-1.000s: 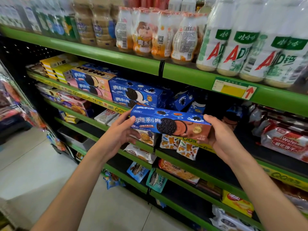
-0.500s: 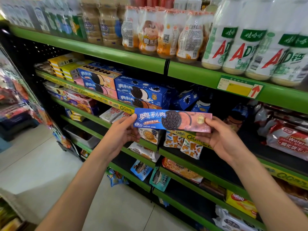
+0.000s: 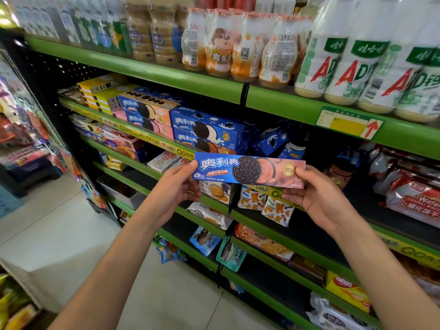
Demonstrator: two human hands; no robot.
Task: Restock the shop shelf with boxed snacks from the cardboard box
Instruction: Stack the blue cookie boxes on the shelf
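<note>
A long, flat rectangular cardboard cookie box (image 3: 248,171), blue at its left end and fading to brownish pink at its right, is held level in the air in front of the green metal shop shelf (image 3: 166,77), its printed face turned toward the camera. The face carries white lettering, a dark sandwich cookie at centre and a round gold seal to the right. The left hand (image 3: 176,191) grasps the blue end, thumb on the front face and fingers curled behind. The right hand (image 3: 314,194) grasps the pink end likewise, thumb on the front near the gold seal. The box is clear of the shelf boards and touches no other stock. Directly behind and above it, two stacked blue cookie boxes (image 3: 207,134) sit on the second tier, with peach-and-pink boxes (image 3: 147,115) to their left. White plastic drink bottles (image 3: 357,65) with red lettering occupy the top tier at right.
</note>
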